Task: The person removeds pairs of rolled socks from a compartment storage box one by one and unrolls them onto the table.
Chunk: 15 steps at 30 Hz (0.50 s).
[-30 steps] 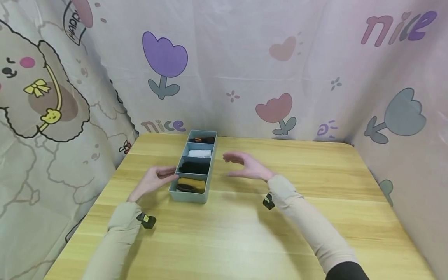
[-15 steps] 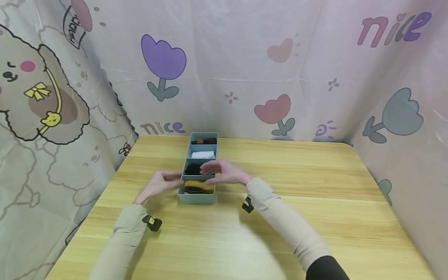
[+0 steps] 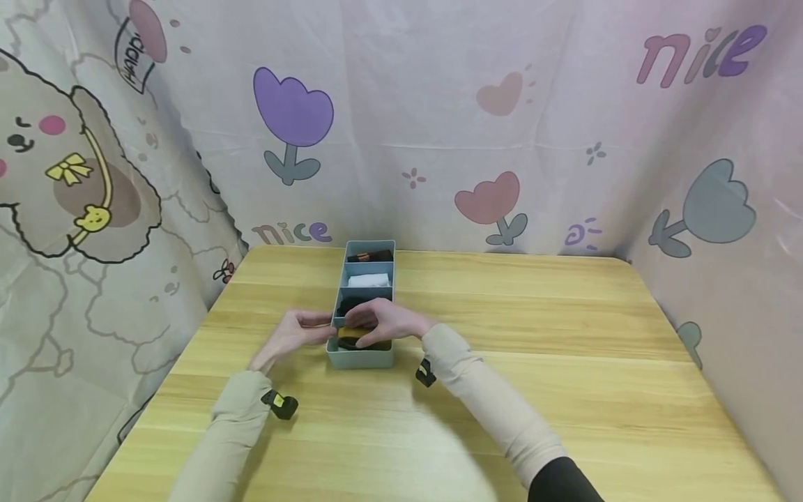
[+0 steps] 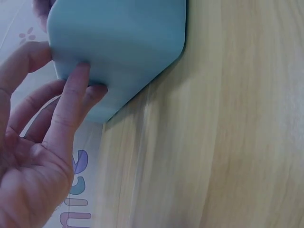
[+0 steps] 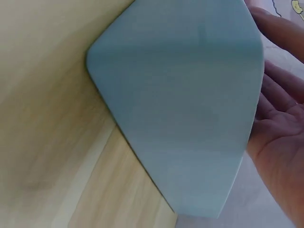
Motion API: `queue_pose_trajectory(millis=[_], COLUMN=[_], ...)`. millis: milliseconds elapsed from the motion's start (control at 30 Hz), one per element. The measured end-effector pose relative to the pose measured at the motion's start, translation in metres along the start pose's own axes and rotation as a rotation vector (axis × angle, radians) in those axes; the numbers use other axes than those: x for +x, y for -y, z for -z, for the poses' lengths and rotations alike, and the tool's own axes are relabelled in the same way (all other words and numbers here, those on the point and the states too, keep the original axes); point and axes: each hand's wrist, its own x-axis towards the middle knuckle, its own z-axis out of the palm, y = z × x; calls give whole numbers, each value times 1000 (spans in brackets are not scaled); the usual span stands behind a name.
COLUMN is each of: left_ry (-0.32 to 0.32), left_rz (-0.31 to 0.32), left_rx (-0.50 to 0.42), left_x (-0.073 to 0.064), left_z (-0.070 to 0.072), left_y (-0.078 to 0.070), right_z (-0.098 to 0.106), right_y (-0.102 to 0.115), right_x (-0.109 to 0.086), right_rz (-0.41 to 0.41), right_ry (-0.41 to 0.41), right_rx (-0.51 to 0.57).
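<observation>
A long blue-grey divided storage box point(image 3: 360, 359) stands on the table, its compartments in one row. In the nearest compartment sits a mustard-yellow and black rolled cloth point(image 3: 348, 334). My right hand point(image 3: 390, 321) reaches over the box's right side, thumb and fingers spread over this roll; in the right wrist view the box wall hides the fingertips. My left hand point(image 3: 295, 336) is at the box's left side. Its fingertips touch the outer wall in the left wrist view. The compartment behind holds a black cloth point(image 3: 349, 305), partly covered by my right hand.
Farther back in the box are a white folded cloth point(image 3: 369, 280) and a dark item with orange marks point(image 3: 371, 256). The wooden table point(image 3: 533, 362) extends to both sides. A printed curtain point(image 3: 401, 104) hangs along its back and sides.
My right hand has moved left from beside the box to over the front compartment. The box has shifted slightly right in the head view, with my left hand staying at its side.
</observation>
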Motion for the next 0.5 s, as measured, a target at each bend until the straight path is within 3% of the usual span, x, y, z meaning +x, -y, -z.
queue_pose_trajectory(millis=[500], left_ry=[4], left_rz=[10], left_rx=[-2], left_x=[-1], left_z=[1], left_y=[2], right_z=[0], right_y=[1], right_x=[13], right_rz=[-11], right_ry=[154], right_rx=[-84])
